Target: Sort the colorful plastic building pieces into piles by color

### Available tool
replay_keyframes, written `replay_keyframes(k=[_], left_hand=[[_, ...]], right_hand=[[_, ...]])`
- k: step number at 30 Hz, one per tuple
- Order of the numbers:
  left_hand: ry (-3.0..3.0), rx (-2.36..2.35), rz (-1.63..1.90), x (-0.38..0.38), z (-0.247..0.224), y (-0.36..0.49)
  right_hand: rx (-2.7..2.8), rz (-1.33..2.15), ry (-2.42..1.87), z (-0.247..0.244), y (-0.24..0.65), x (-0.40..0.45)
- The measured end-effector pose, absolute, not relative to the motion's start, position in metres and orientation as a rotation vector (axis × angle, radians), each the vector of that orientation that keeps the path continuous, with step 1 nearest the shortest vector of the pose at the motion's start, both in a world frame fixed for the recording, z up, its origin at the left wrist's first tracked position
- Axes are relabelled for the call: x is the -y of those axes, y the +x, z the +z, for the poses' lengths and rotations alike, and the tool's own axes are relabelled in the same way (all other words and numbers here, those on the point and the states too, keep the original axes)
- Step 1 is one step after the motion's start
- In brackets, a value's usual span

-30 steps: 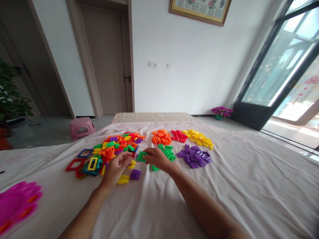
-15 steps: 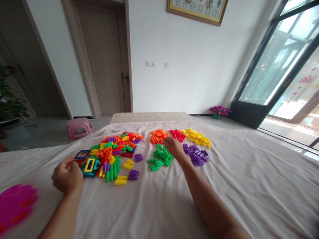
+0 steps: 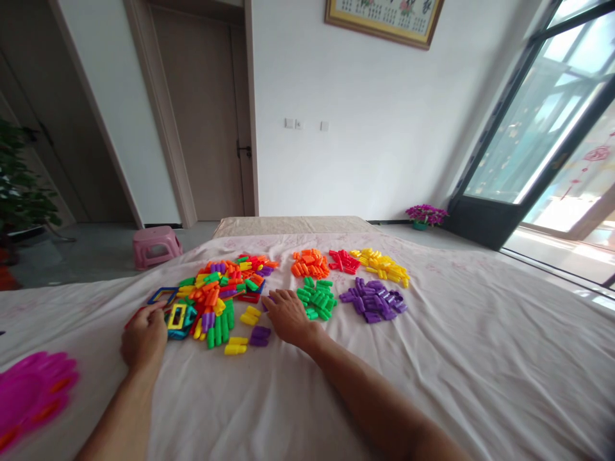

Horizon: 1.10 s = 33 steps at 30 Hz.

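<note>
My left hand (image 3: 145, 337) is closed at the left edge of a mixed pile of plastic bullet-shaped building blocks (image 3: 211, 296). Its curled fingers are on a red frame-shaped piece, mostly hidden, beside a blue frame (image 3: 163, 295) and a yellow frame (image 3: 177, 316). My right hand (image 3: 288, 318) lies palm down with fingers stretched out, over a purple block that its fingertips largely cover. Close by are loose yellow blocks (image 3: 250, 315) and purple blocks (image 3: 260, 336). Just right of that hand is a heap of green blocks (image 3: 318, 299).
Sorted heaps of orange (image 3: 310, 263), red (image 3: 344, 261), yellow (image 3: 383, 266) and purple blocks (image 3: 373, 299) lie on the pale cloth (image 3: 461, 346). A pink flower-shaped plate (image 3: 33, 400) sits at the left front. Beyond the table stands a pink stool (image 3: 156, 247).
My right hand has moved left and nearer, from above the green heap to the loose purple block, and its fingers have spread. A purple block now lies at the purple heap's left edge.
</note>
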<state>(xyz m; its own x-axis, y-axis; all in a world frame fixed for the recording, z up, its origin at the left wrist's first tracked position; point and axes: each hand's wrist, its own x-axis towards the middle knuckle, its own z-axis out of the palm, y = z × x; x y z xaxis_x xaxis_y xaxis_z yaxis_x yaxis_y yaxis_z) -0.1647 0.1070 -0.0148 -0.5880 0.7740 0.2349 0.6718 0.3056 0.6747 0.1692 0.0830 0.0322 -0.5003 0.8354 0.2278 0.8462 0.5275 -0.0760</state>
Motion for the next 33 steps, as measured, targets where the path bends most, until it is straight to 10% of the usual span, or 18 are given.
replay_keyframes(k=[33], left_hand=[[1.357,-2.426,1.169,-0.104,-0.017,-0.167]], right_hand=[[1.811,0.106,-2.3,0.11,0.369,-0.086]])
